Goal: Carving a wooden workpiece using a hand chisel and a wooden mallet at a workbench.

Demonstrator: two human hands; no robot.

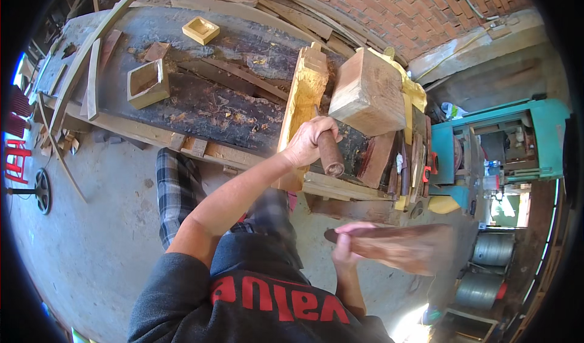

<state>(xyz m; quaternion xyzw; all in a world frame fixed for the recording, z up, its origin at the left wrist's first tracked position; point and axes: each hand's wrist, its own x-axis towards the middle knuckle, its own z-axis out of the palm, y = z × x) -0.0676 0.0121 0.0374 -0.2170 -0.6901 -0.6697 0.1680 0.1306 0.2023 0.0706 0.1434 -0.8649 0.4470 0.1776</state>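
Carved wood piece (304, 93) pale yellow. Bench top (201, 106) dark grey-black. Trousers (176, 188) grey-white plaid. Sweater (243, 294) charcoal, red lettering. Machine (517, 136) teal green. Brick wall (413, 8) red-brown. Wooden block (368, 93) light brown.

L hand (307, 141) grips chisel handle (331, 154) on carved wood piece (304, 93); R hand (345, 245) grips blurred mallet (407, 249)

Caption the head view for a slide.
Left hand grips a chisel handle on carved wood; right hand holds a mallet.

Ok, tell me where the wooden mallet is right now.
In the head view the wooden mallet is low and right of centre, blurred, gripped by the right hand below the workbench edge.
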